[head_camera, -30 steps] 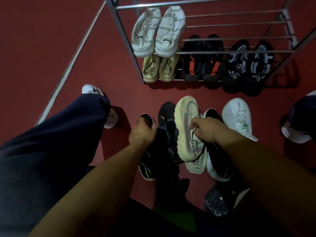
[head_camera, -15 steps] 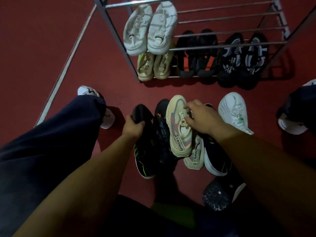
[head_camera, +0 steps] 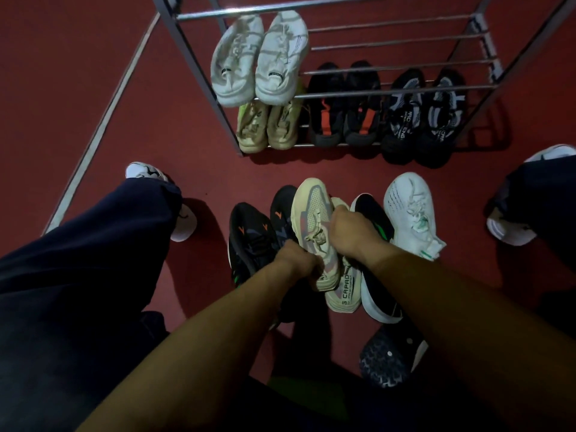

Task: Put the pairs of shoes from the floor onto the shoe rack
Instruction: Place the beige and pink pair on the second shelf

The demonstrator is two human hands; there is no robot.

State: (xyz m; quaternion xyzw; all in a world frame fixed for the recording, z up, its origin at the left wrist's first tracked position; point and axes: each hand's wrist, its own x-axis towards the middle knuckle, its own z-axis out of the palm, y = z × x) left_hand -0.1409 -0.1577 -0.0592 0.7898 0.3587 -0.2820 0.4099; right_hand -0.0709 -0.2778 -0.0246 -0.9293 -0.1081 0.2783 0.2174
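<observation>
Several shoes lie on the red floor in front of me. A beige shoe (head_camera: 311, 213) leans over its mate (head_camera: 343, 294). My right hand (head_camera: 352, 232) grips the beige pair at the laces. The curled fingers of my left hand (head_camera: 296, 263) are at the heel of the upper beige shoe, above a black shoe with orange marks (head_camera: 282, 213). Its mate (head_camera: 249, 238) lies on the floor to the left. The metal shoe rack (head_camera: 193, 57) stands beyond, with a white pair (head_camera: 258, 57) on its upper shelf.
The rack's lower shelf holds a pale yellow pair (head_camera: 268, 126), a black and orange pair (head_camera: 343, 110) and a black and white pair (head_camera: 427, 116). A black white-soled shoe (head_camera: 374, 291), a white shoe (head_camera: 408, 213) and an upturned dark shoe (head_camera: 386, 360) lie at right. My feet (head_camera: 184, 222) flank the pile.
My left hand let go of the left black shoe, which now lies flat, and moved right to the beige shoe's heel. My right hand stayed on the beige pair.
</observation>
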